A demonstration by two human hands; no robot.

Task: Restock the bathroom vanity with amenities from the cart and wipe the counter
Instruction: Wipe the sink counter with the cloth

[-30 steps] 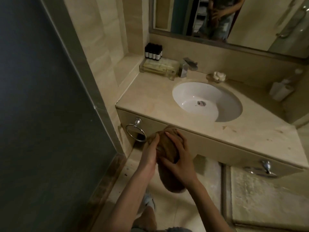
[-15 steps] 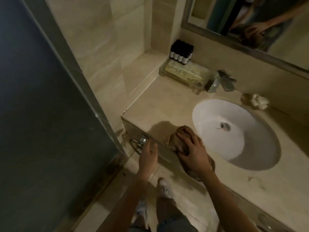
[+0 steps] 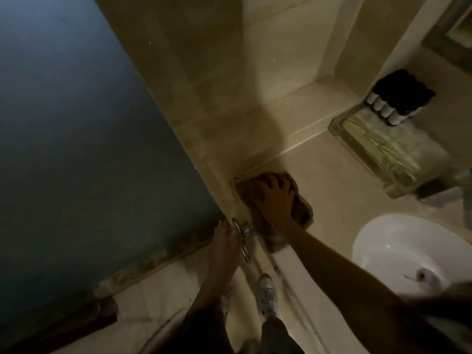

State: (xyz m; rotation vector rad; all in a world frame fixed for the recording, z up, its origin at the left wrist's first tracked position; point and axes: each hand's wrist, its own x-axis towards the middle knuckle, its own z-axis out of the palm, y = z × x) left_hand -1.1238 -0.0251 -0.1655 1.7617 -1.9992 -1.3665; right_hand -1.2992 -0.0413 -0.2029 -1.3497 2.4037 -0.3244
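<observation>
A: What's the room like?

B: A dim bathroom corner. A dark panel [image 3: 76, 123] fills the left. A beige wall [image 3: 204, 60] stands beside it and meets the counter [image 3: 332, 187] at a pale seam.

A: And the counter's edges?

B: The front edge runs down from the left corner, past the forearm. The white sink [image 3: 398, 251] is set in at the lower right. A low ledge [image 3: 293, 106] steps up along the back.

A: What stands on it?

B: A clear tray [image 3: 378, 149] holding packets is at the back right. A row of dark bottles [image 3: 398, 98] sits just behind it, against the wall.

A: Where's the cloth?

B: The brown cloth [image 3: 302, 213] lies in the front-left corner of the counter, touching the wall seam and running along the front edge. It is well apart from the tray and near the sink without touching it.

A: Room to move?

B: Open counter stretches from the cloth back to the ledge and right to the tray. A narrower strip runs between the cloth and the sink rim.

A: The hands?

B: The right hand [image 3: 275, 200] presses down on the cloth with its fingers spread. The left hand [image 3: 224, 241] hangs loose below the front edge with its fingers extended, beside the metal ring [image 3: 242, 242]. Blur hides whether they touch.
</observation>
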